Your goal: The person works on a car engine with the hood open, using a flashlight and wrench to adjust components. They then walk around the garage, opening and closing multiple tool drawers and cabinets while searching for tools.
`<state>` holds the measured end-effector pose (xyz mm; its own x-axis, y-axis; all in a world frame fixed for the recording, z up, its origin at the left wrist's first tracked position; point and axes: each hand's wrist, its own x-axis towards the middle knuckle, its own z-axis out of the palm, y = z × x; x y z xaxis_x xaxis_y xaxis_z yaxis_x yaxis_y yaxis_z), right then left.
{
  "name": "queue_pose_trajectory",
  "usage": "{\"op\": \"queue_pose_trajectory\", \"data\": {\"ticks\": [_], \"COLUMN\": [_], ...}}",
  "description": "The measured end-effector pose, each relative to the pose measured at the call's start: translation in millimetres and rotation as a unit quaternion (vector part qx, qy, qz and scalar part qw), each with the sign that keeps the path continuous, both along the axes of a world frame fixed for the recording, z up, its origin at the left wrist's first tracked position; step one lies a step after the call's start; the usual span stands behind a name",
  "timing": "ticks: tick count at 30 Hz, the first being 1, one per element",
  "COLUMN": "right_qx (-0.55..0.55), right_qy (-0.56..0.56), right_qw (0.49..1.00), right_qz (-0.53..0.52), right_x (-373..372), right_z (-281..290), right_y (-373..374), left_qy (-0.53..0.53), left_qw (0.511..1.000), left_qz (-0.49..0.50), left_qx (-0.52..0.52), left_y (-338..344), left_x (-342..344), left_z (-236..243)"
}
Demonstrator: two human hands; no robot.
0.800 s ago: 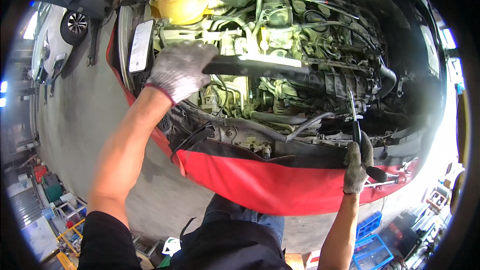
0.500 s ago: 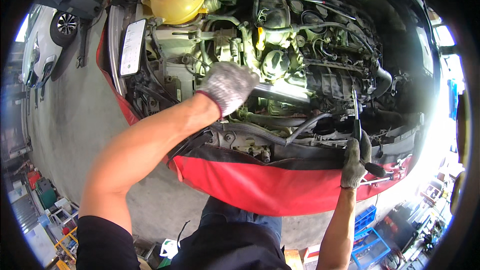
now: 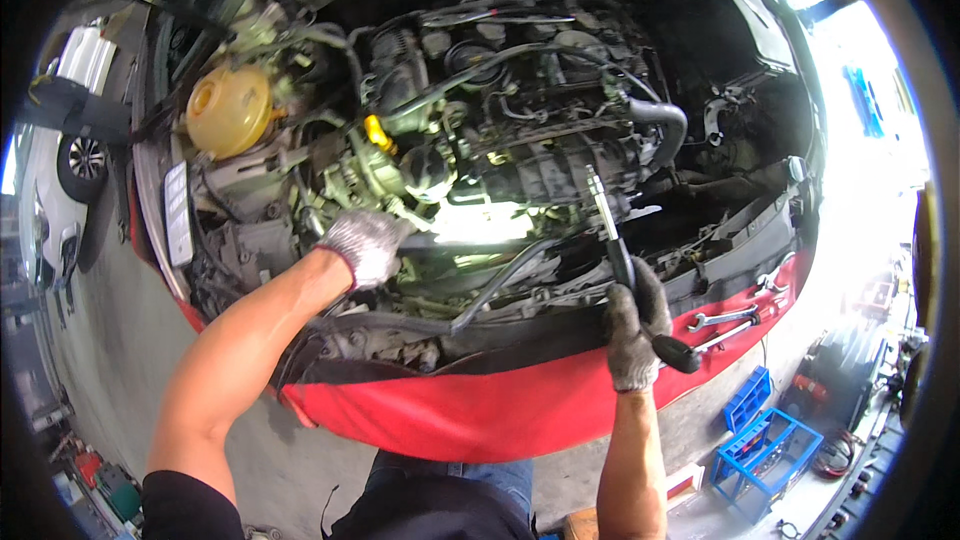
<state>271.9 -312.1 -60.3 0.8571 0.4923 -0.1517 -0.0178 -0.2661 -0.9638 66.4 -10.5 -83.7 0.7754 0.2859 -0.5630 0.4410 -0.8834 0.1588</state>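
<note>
My gloved left hand [image 3: 362, 243] is closed around a long black bar work light [image 3: 470, 228], held low in the engine bay [image 3: 530, 155] with its bright strip shining among the hoses. My gloved right hand [image 3: 633, 330] grips a black-handled tool with a steel shaft [image 3: 605, 205] pointing up toward the intake manifold [image 3: 545, 175]. Beside that hand, a black-handled ratchet [image 3: 678, 355] and wrenches [image 3: 720, 315] lie on the red fender cover [image 3: 460, 410]. A yellow coolant tank [image 3: 225, 112] sits at upper left, and a phone [image 3: 178, 212] rests below it.
A white car [image 3: 55, 230] stands at left beside a lift arm [image 3: 70, 115]. Blue crates [image 3: 765, 455] are on the floor at lower right, among other workshop items. A grey concrete floor [image 3: 120, 370] shows at left.
My left hand has brought the work light lower into the engine bay. The view has turned, shifting the tank and phone left and down. My right hand keeps its grip on the tool.
</note>
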Motion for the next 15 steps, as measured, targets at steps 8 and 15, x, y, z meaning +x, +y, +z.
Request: {"op": "queue_pose_trajectory", "data": {"ticks": [8,15], "right_qx": [0.01,0.01], "right_qy": [-0.098,-0.068], "right_qw": [0.994,0.995], "right_qz": [-0.048,-0.067], "right_x": [6.6,9.4], "right_z": [-17.3,-16.3], "right_y": [-4.3,-4.7], "left_qy": [0.015,0.041], "left_qw": [1.0,0.997], "left_qz": [0.019,0.056], "left_qx": [-0.006,-0.012], "left_y": [-18.6,-28.5], "left_x": [24.9,48.2], "left_z": [4.8,10.8]}}
